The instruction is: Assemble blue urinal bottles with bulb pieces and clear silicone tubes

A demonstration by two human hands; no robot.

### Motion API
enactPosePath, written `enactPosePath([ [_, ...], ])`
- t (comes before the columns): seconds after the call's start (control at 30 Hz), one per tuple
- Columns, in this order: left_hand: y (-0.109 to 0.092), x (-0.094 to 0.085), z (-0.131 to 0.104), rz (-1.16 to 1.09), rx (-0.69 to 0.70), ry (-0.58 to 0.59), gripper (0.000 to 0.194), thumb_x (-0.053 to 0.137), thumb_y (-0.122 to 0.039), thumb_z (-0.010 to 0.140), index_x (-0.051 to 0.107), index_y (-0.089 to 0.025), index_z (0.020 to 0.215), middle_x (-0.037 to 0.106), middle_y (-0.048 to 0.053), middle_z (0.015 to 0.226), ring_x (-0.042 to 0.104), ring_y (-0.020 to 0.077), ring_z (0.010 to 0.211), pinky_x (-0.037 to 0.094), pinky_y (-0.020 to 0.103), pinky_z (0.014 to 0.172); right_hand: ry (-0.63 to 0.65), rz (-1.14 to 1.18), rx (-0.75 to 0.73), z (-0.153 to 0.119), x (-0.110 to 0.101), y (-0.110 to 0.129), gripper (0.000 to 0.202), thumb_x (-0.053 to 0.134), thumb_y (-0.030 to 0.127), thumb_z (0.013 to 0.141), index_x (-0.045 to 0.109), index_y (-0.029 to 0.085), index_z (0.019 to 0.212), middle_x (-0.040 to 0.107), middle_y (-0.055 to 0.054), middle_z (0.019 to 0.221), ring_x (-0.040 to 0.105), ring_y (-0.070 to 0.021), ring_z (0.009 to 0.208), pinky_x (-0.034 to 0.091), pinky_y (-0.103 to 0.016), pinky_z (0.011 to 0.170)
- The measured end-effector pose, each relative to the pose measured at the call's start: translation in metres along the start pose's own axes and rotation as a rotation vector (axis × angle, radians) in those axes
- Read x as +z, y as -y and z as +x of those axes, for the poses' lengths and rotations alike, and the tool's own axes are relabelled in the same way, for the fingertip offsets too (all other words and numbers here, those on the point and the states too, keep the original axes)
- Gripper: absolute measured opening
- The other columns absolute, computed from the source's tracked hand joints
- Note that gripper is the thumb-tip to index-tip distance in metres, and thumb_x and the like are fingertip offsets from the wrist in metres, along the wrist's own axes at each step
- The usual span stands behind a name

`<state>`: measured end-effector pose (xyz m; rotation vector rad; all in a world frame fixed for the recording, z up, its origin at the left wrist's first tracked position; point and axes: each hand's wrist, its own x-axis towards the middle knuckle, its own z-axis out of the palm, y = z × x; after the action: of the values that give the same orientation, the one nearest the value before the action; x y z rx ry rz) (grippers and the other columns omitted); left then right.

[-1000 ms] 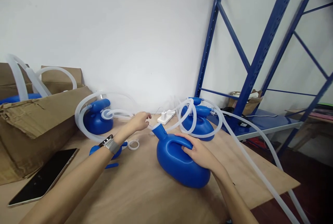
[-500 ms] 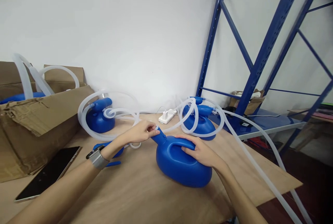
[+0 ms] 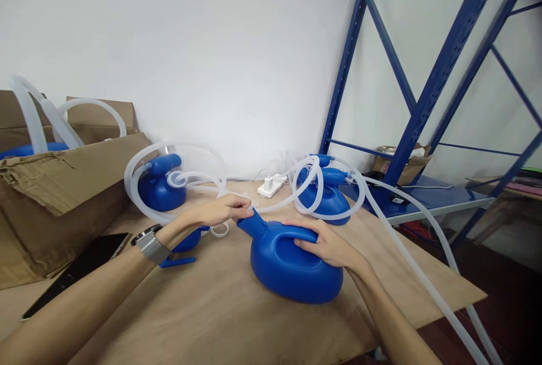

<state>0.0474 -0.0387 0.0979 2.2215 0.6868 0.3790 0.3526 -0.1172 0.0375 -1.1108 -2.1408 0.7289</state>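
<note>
A blue plastic urinal bottle (image 3: 292, 280) with a moulded handle lies on the table, its short neck pointing up and left. My right hand (image 3: 324, 243) is wrapped over the handle, thumb in the handle opening. At the mouth of the neck, my left hand (image 3: 224, 211) pinches the rim with thumb and fingers. Whether anything small is between those fingers is hidden. Behind my left forearm lies a blue part with a flat strip (image 3: 178, 262), mostly covered.
Similar blue bottles with coiled white hoses stand at back left (image 3: 163, 190) and back right (image 3: 326, 198). An open cardboard box (image 3: 71, 184), a dark tablet (image 3: 78, 269) and a white power strip (image 3: 272, 186) are around. Hoses hang over the table's right edge beside a blue rack (image 3: 440, 71).
My left hand has shifted slightly up and left at the neck's mouth, and the whitish ring seen there is out of sight. My right hand keeps its hold. The view has shifted slightly.
</note>
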Motion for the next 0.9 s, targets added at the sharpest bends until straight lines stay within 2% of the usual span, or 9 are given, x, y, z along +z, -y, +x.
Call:
enactPosePath([
  [0.13,0.008,-0.018,-0.019,0.086,-0.029,-0.092,0.039,0.049,-0.052,0.094,0.043,-0.021,0.07,0.04,-0.003,0.069,0.037,0.0145,0.064,0.03,0.027,0.061,0.012,0.009,0.009,-0.001,-0.005,0.001,0.046,0.066,0.043,0.092,0.066,0.027,0.135,0.068,-0.007,0.135,0.063,-0.0324,0.123,0.046,-0.05,0.111],
  [0.23,0.017,-0.016,-0.037,0.283,-0.087,-0.12,0.04,0.051,-0.052,0.093,0.042,-0.021,0.068,0.039,-0.004,0.064,0.035,0.0139,0.061,0.028,0.027,0.058,0.012,0.011,0.029,0.0,-0.005,0.002,0.049,0.066,0.046,0.092,0.066,0.026,0.136,0.067,-0.008,0.136,0.063,-0.0323,0.123,0.047,-0.05,0.11],
  [0.43,0.033,0.033,-0.066,0.566,-0.144,-0.1,0.02,0.056,-0.031,0.087,0.053,-0.021,0.07,0.057,-0.001,0.069,0.048,0.0156,0.062,0.031,0.029,0.059,0.061,0.007,0.075,0.02,-0.007,-0.001,0.052,0.068,0.053,0.09,0.066,0.028,0.136,0.066,-0.006,0.138,0.062,-0.0322,0.125,0.048,-0.049,0.11],
  [0.57,0.041,0.055,-0.083,0.657,-0.221,-0.137,0.016,0.061,-0.033,0.084,0.057,-0.022,0.073,0.065,0.002,0.08,0.057,0.0199,0.07,0.032,0.031,0.06,0.052,-0.123,0.05,0.04,-0.018,-0.006,0.049,0.066,0.053,0.091,0.068,0.029,0.133,0.066,-0.007,0.138,0.058,-0.0339,0.13,0.043,-0.051,0.113],
  [0.63,0.046,0.06,-0.09,0.685,-0.242,-0.153,0.013,0.06,-0.032,0.085,0.059,-0.022,0.077,0.068,0.003,0.086,0.061,0.0222,0.075,0.032,0.031,0.061,0.009,-0.249,0.017,0.046,-0.017,0.001,0.053,0.07,0.051,0.087,0.066,0.029,0.136,0.062,-0.009,0.142,0.053,-0.0354,0.135,0.038,-0.054,0.116],
  [0.73,0.054,0.068,-0.098,0.692,-0.258,-0.186,0.008,0.057,-0.028,0.087,0.061,-0.022,0.084,0.069,0.004,0.093,0.064,0.0239,0.082,0.034,0.032,0.062,-0.057,-0.352,-0.133,0.049,0.005,0.031,0.065,0.073,0.044,0.086,0.053,0.031,0.147,0.045,-0.009,0.158,0.041,-0.0326,0.145,0.034,-0.053,0.119],
  [0.77,0.056,0.07,-0.099,0.692,-0.259,-0.203,0.008,0.056,-0.028,0.088,0.061,-0.022,0.086,0.069,0.004,0.096,0.065,0.0242,0.085,0.036,0.032,0.063,-0.067,-0.342,-0.236,0.05,0.019,0.043,0.054,0.065,0.039,0.093,0.055,0.031,0.145,0.046,-0.008,0.157,0.043,-0.0283,0.144,0.036,-0.048,0.118],
  [0.83,0.059,0.075,-0.102,0.71,-0.266,-0.243,0.009,0.055,-0.028,0.089,0.062,-0.022,0.09,0.068,0.005,0.101,0.065,0.0256,0.09,0.039,0.032,0.065,-0.031,-0.366,-0.429,0.053,0.051,0.065,0.033,0.054,0.029,0.099,0.066,0.029,0.129,0.061,-0.006,0.14,0.054,-0.0226,0.133,0.041,-0.041,0.114],
  [0.9,0.062,0.08,-0.104,0.744,-0.267,-0.278,0.011,0.055,-0.029,0.09,0.063,-0.021,0.094,0.066,0.007,0.105,0.064,0.0274,0.096,0.043,0.033,0.07,0.064,-0.471,-0.44,0.062,0.083,0.077,0.025,0.054,0.029,0.099,0.07,0.026,0.118,0.073,-0.006,0.118,0.064,-0.0231,0.116,0.047,-0.039,0.103],
])
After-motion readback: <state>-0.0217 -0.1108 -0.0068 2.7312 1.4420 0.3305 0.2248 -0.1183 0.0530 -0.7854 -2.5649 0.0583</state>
